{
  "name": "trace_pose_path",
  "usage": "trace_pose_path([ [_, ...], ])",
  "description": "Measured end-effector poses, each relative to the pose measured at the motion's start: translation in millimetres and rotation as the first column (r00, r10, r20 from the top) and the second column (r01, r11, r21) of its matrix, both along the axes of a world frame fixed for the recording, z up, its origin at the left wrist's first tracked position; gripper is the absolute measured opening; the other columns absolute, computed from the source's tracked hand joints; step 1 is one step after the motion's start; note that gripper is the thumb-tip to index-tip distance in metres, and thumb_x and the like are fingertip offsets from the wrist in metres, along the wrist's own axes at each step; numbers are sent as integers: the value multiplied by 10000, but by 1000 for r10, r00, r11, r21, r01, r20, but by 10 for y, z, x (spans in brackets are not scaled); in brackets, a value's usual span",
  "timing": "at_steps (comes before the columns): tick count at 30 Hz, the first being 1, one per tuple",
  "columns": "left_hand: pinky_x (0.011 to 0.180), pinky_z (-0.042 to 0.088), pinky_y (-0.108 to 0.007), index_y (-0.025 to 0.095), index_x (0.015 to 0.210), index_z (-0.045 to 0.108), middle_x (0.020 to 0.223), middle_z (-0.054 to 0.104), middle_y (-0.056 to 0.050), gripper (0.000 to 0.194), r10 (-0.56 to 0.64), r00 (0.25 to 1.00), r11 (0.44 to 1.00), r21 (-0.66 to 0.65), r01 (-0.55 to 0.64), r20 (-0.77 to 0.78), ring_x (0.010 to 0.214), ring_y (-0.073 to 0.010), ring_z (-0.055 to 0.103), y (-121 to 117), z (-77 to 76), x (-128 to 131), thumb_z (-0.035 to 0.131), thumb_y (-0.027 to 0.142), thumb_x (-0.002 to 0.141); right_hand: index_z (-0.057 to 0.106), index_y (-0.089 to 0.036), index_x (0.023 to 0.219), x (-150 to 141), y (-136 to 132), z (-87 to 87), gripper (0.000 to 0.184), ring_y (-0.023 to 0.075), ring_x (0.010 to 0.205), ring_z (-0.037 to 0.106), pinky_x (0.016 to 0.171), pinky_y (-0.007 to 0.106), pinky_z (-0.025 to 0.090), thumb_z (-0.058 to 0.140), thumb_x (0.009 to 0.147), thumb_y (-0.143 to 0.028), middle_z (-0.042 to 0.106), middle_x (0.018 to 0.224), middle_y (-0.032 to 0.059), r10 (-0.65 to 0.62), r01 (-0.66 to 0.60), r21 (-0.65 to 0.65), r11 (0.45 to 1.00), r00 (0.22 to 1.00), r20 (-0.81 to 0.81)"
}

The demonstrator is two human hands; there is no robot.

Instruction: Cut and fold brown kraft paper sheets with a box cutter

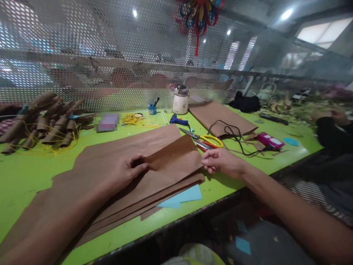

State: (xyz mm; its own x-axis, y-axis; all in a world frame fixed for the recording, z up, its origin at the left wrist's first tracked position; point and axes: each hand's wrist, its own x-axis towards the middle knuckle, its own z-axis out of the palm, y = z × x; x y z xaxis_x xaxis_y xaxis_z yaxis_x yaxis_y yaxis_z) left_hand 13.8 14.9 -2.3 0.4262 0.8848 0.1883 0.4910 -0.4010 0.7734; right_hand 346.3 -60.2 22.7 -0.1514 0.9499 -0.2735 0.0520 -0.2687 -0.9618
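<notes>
A stack of brown paper sheets point(116, 154) lies across the green table point(24, 173). My left hand point(124, 171) rests on the stack, its fingertips pinching the folded edge of the top sheet point(173, 156). My right hand point(220, 162) grips that same sheet at its right corner, fingers curled. The top sheet is lifted and folded over towards the left. A light blue paper piece point(184, 197) sticks out from under the stack near the front edge.
Yellow-handled scissors point(206, 140), a black cable point(234, 134), a pink device point(268, 140) and another brown sheet point(217, 117) lie to the right. Rolled brown paper tubes point(46, 121) pile at far left. A white jar point(180, 99) and a perforated screen stand behind. Another person's sleeve point(331, 134) is at right.
</notes>
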Motion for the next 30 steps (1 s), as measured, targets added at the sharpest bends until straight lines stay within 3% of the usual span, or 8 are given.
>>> trace_pose_path([
  [6, 719, 519, -302, 191, 772, 637, 765, 654, -24, 159, -63, 990, 993, -95, 75, 127, 775, -199, 618, -18, -6, -18, 655, 340, 720, 649, -115, 814, 141, -1, 7, 274, 110, 584, 632, 569, 240, 478, 827, 652, -245, 675, 657, 15, 16, -16, 30, 999, 1000, -6],
  [10, 721, 525, -312, 191, 707, 623, 757, 643, -31, 116, -61, 988, 992, -102, 76, 144, 761, -195, 609, -41, 43, -6, 645, 303, 690, 657, -111, 934, 134, -26, -9, 300, 179, 731, 710, 690, 299, 545, 804, 706, -240, 715, 816, 69, 22, -25, -10, 1000, 977, -210],
  [13, 722, 535, -322, 197, 691, 627, 748, 651, -38, 139, -73, 991, 993, -84, 83, 113, 764, -203, 611, -42, 68, 2, 646, 334, 693, 650, -112, 925, 69, -32, 4, 242, 183, 699, 714, 630, 282, 557, 730, 797, -301, 710, 785, 75, -10, -1, -37, 999, 956, -292],
  [18, 716, 545, -327, 202, 716, 660, 764, 678, -46, 150, -84, 989, 989, -114, 98, 120, 768, -218, 635, -33, 70, 3, 661, 351, 692, 607, -103, 695, -57, 22, 37, 378, 125, 447, 619, 350, 179, 402, 566, 894, -422, 687, 614, 104, 50, -68, -104, 992, 984, -170],
  [24, 791, 546, -357, 224, 741, 679, 866, 717, -49, 147, -86, 990, 991, -94, 96, 109, 830, -238, 652, -23, 46, -25, 672, 365, 701, 583, -124, 624, -61, 62, 43, 249, 59, 315, 472, 299, 148, 279, 640, 764, -322, 592, 465, 0, 142, -151, -91, 984, 985, -101],
  [30, 754, 552, -349, 213, 702, 659, 829, 711, -55, 169, -77, 991, 991, -99, 88, 108, 806, -235, 638, -16, 50, -4, 680, 380, 694, 545, -158, 595, -4, 92, 17, 222, 23, 334, 346, 311, 147, 194, 686, 669, -312, 522, 447, -46, 120, -120, -124, 985, 993, -6],
])
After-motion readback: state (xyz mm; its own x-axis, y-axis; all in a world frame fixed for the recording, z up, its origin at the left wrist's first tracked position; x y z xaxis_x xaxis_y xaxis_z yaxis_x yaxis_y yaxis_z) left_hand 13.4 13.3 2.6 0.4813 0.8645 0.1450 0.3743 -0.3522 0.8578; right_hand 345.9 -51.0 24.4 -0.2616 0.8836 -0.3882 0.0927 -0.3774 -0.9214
